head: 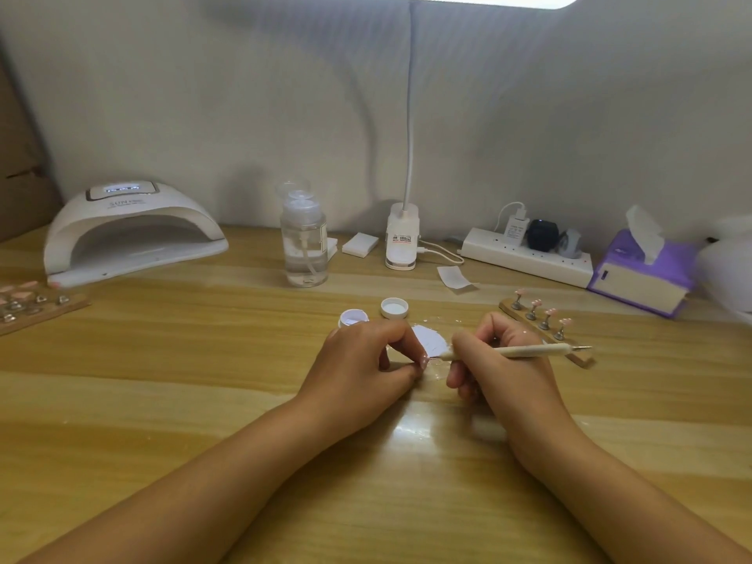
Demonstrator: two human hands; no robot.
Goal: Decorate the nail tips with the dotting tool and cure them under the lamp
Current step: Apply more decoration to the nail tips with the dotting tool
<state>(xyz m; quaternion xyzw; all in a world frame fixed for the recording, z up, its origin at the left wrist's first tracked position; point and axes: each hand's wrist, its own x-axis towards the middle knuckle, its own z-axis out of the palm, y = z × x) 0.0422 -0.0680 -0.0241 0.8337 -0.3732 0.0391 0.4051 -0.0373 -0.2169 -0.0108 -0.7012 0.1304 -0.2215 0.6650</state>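
My left hand (366, 360) pinches a small pink nail tip (424, 362) between thumb and forefinger, low over the wooden table (203, 380). My right hand (500, 368) grips a cream dotting tool (529, 352) like a pen, its working end pointing left at the nail tip and its metal tail sticking out to the right. A white paper palette (429, 339) lies just behind the two hands. An open small gel pot (353, 318) and its white lid (394, 308) sit behind my left hand. The white curing lamp (130, 234) stands at the back left.
A wooden strip (541, 319) with several nail tips on stands lies right of my right hand; another holder (36, 305) is at the left edge. At the back stand a clear pump bottle (304, 242), a desk lamp base (402, 242), a power strip (525, 254) and a purple tissue box (639, 274).
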